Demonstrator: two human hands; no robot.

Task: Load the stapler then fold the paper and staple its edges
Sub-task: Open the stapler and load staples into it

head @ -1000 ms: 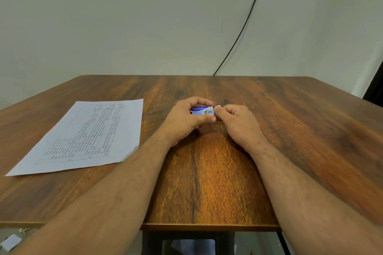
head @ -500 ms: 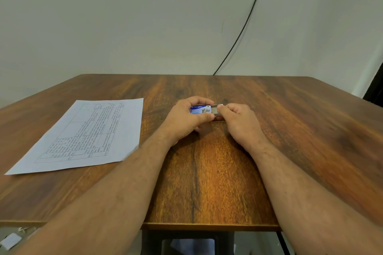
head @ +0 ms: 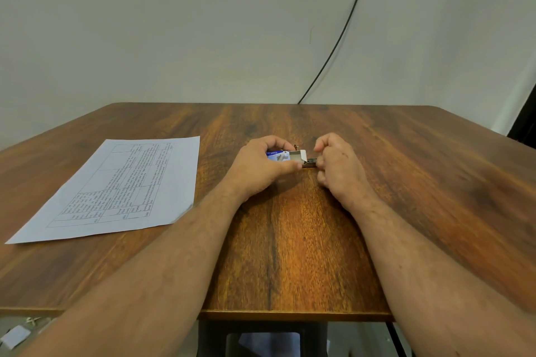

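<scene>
My left hand (head: 261, 166) grips a small blue and white box of staples (head: 285, 156) near the middle of the wooden table (head: 290, 255). The box's right end flap stands open. A grey strip of staples (head: 310, 162) sticks out of that end, and my right hand (head: 338, 166) pinches its tip. A printed sheet of paper (head: 116, 191) lies flat on the table to the left, apart from both hands. No stapler shows in view.
A black cable (head: 342, 35) runs down the pale wall to the table's far edge. Small white scraps (head: 14, 335) lie on the floor at the lower left. A dark table frame (head: 261, 336) shows under the near edge.
The box's right flap has come open and my right hand has drawn away to the right, pulling a strip of staples partly out. My left hand has stayed on the box.
</scene>
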